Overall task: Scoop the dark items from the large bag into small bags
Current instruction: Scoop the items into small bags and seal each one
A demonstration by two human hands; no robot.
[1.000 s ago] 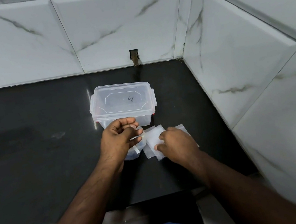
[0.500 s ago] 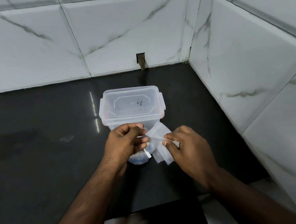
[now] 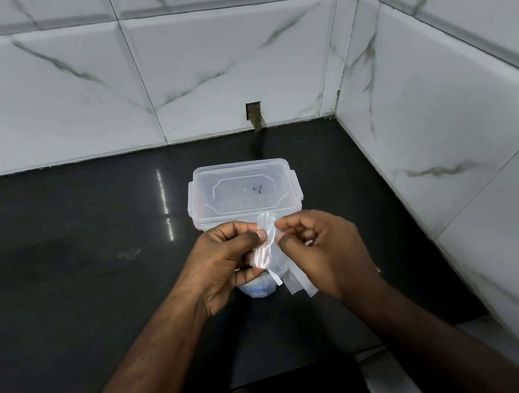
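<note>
Small bag (image 3: 267, 242) in both hands' pinching grip, lidded plastic box (image 3: 242, 190) just behind, large bag (image 3: 261, 289) beneath.

large bag (image 3: 259, 289) mostly hidden beneath both hands, contents blurred — forearms cut off at bottom edge

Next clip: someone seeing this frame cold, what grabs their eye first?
Two hands meeting mid-frame over the black counter: the left hand and right hand both pinch a small clear bag between their fingertips. Right behind them sits a lidded clear plastic container with a scribble on its lid. Beneath the hands, a larger bag with bluish contents peeks out, next to more small bags lying on the counter.
</note>
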